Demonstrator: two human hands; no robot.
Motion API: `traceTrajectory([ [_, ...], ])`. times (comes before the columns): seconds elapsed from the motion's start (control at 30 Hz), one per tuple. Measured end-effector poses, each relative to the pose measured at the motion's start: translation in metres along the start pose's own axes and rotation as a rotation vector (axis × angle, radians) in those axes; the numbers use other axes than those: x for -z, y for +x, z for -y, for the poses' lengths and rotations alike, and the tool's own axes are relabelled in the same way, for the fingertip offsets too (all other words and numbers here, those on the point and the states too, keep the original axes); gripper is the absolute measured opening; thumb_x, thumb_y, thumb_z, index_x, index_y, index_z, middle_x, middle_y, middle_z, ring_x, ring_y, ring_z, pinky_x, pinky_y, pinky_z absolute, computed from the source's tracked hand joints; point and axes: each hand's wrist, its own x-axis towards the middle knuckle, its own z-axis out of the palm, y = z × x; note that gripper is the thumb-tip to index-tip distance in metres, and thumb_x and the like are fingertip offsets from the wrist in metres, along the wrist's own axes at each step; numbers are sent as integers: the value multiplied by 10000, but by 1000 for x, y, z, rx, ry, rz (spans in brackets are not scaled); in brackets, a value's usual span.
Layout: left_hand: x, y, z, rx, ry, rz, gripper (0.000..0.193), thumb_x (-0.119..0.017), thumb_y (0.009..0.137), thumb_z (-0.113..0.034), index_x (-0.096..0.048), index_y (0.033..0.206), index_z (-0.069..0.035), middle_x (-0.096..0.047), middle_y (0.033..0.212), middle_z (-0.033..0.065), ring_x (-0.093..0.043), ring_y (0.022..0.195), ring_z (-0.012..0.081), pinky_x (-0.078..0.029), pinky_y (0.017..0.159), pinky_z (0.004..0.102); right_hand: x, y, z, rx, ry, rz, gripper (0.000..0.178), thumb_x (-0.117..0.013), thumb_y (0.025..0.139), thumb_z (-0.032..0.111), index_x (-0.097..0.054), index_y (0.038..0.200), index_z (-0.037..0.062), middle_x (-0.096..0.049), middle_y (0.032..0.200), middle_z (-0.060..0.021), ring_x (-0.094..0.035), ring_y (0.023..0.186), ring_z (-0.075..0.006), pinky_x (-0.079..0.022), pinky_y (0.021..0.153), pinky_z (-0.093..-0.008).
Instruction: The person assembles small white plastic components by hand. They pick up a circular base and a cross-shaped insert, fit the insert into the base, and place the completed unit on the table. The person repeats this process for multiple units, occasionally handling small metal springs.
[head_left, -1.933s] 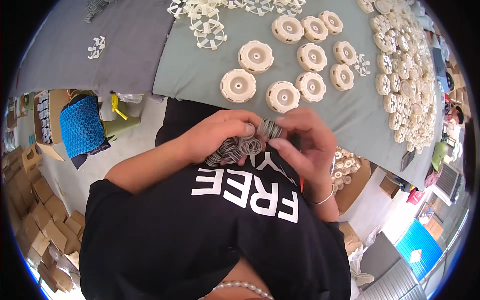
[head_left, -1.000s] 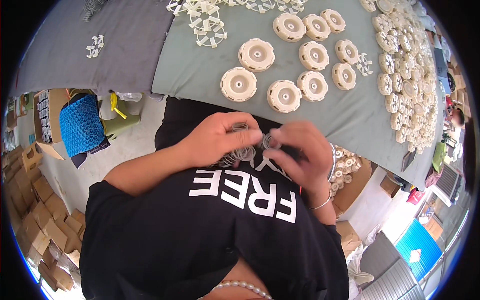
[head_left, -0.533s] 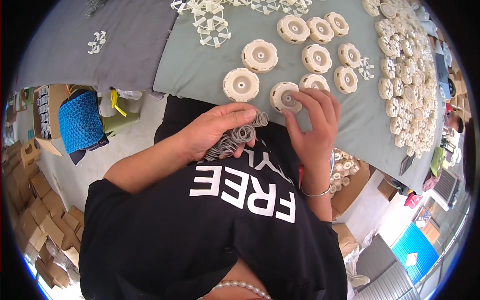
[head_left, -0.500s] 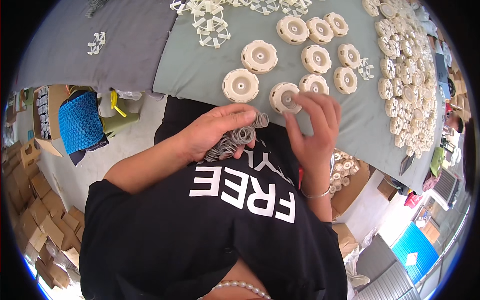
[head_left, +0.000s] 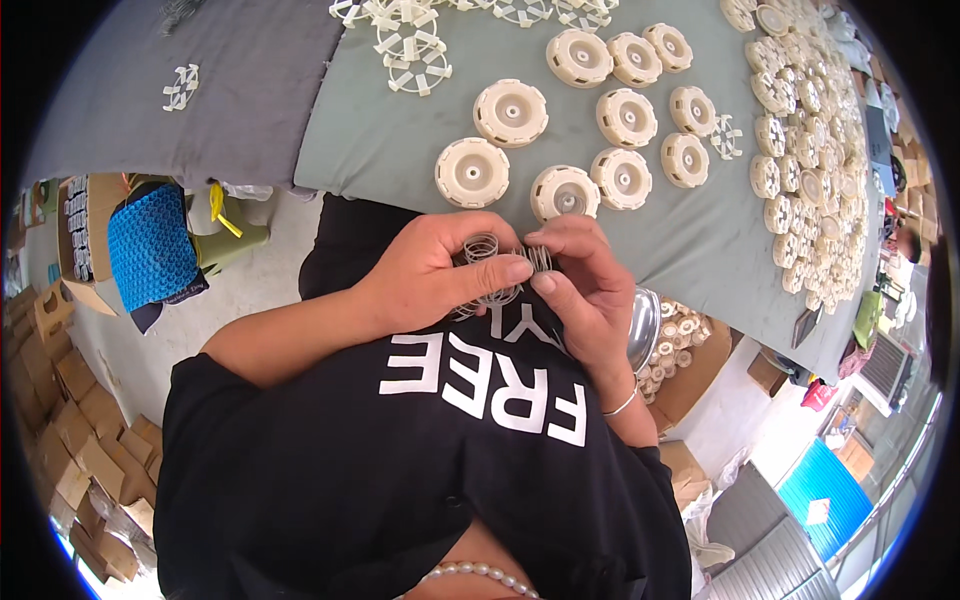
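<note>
Near my chest, my left hand [head_left: 425,265] is closed around several grey wire coil springs [head_left: 481,249]. Between thumb and fingers, my right hand [head_left: 592,290] pinches one coil spring [head_left: 541,259] at the edge of that bunch, and the fingertips of both hands nearly meet. Just beyond my right fingers sits a cream round plastic housing [head_left: 566,190] with coil rings visible in its middle; its near side is partly covered by my hand. Several similar housings [head_left: 511,113] lie on the green-grey cloth beyond my hands.
White spoked rings [head_left: 419,70] lie at the table's far side, and one more ring [head_left: 727,137] rests beside the housings. Many assembled pieces [head_left: 800,180] crowd the right. A metal bowl [head_left: 644,330] and a carton of round parts [head_left: 712,365] stand below the table edge.
My right hand has come back from the nearest housing to the springs in my left hand and now pinches one. The view has shifted slightly.
</note>
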Motion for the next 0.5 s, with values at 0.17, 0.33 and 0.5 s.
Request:
traceTrajectory([
  [0.17,4,-1,-18,256,-506,220,319,-672,1087,-341,-698,1101,-23,-702,836,52,-649,654,102,-541,585,255,6,-1,4,114,-52,80,290,-779,928,2,-728,1210,-45,-640,1139,-107,-634,1043,-187,-516,932,-339],
  [0.33,3,-2,-14,108,-211,104,317,-709,1061,-341,-696,1092,-25,-725,856,63,-646,642,120,-532,601,257,-9,0,13,-22,146,30,288,-760,956,-7,-714,1238,-44,-647,1145,-93,-643,1004,-157,-526,896,-309],
  [0.5,5,2,0,-499,605,-56,281,-738,1038,-279,-684,1141,-23,-715,852,49,-669,740,119,-543,673,237,-7,-7,19,-282,103,-64,283,-740,978,-11,-711,1258,-39,-644,1134,-71,-633,944,-117,-518,851,-275],
])
